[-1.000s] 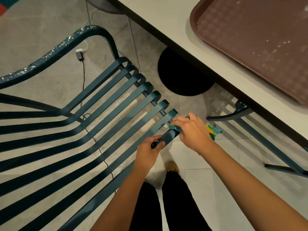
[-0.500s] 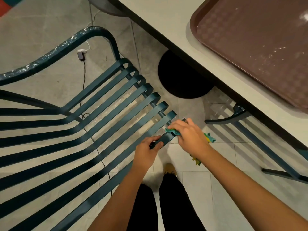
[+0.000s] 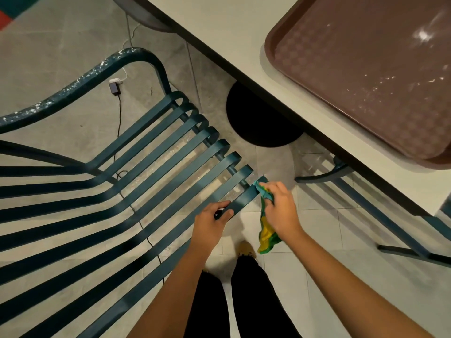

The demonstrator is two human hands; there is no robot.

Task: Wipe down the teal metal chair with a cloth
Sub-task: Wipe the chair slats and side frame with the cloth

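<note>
While viewed from overhead, shows one teal metal chair on the tiled floor, left of centre and just beside one pale table. Counts eight flat slats, long axis running lower left to upper right, curled front ends pointing toward the table's black round base. Grips the nearest slat with left hand, thumb on top, fingers curled underneath. Pinches one green-and-yellow cloth in right hand, fingers bent, pressing its teal corner onto that same slat's front end, the rest hanging loose below. Also one paint-chipped armrest arching at upper left, one brown tray on the table, one power adapter with its cable on the floor beneath the seat, and part of a second teal chair at right under the table edge.
</note>
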